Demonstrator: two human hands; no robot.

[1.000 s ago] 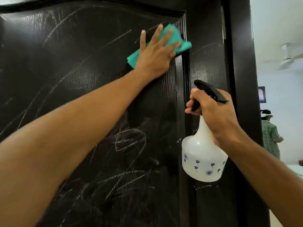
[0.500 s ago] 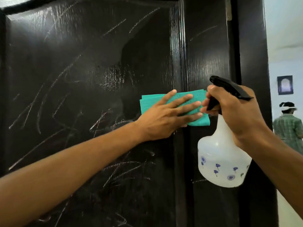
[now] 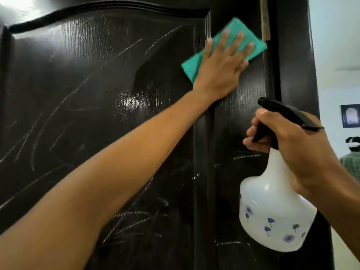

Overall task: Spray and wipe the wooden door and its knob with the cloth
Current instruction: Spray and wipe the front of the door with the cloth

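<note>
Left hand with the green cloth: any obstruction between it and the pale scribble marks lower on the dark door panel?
Probably not. The left hand presses the folded green cloth flat on the dark wooden door, and the panel down to the pale scribble marks looks bare. The right hand holds the white spray bottle off to the side.

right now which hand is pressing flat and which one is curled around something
The left hand presses flat, fingers spread, on the green cloth against the door. The right hand curls around the spray bottle.

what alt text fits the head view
A left hand presses a green cloth flat against a dark scratched door near its hinge, while the right hand holds a white spray bottle.
</note>
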